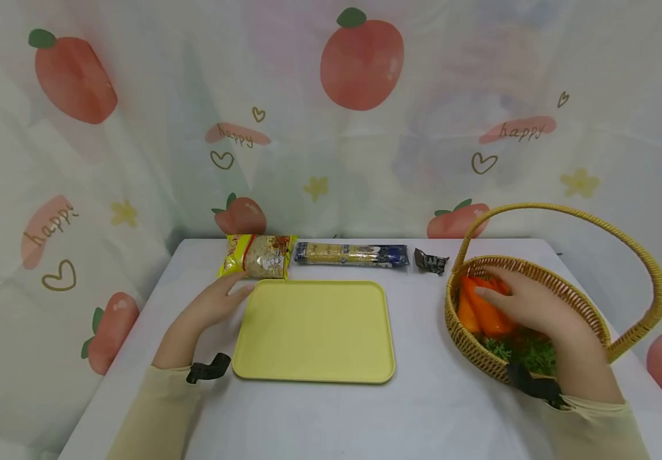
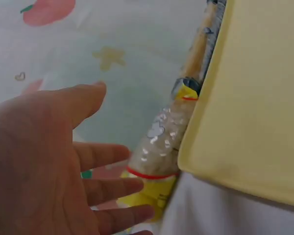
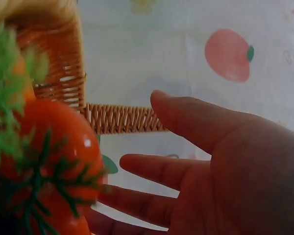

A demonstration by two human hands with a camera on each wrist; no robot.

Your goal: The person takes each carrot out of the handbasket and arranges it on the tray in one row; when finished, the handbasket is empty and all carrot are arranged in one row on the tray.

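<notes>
My left hand (image 1: 216,305), its fingers spread and holding nothing, is at the upper left corner of a yellow tray (image 1: 315,332). Just beyond its fingertips lies a yellow-ended clear food packet (image 1: 262,257), which the left wrist view also shows beside the tray. My right hand (image 1: 529,300) is over a wicker basket (image 1: 581,300), fingers spread. Under that hand lie orange carrots (image 1: 483,310) with green leafy tops (image 1: 529,354). In the right wrist view the hand (image 3: 220,166) appears beside a shiny orange carrot (image 3: 63,132), grasping nothing; whether the fingertips touch it I cannot tell.
A long noodle packet (image 1: 351,254) and a small black wrapped packet (image 1: 431,261) lie along the back of the white table (image 1: 331,418). The basket's tall arched handle (image 1: 572,209) rises over the right side. A fruit-printed curtain (image 1: 308,172) hangs behind.
</notes>
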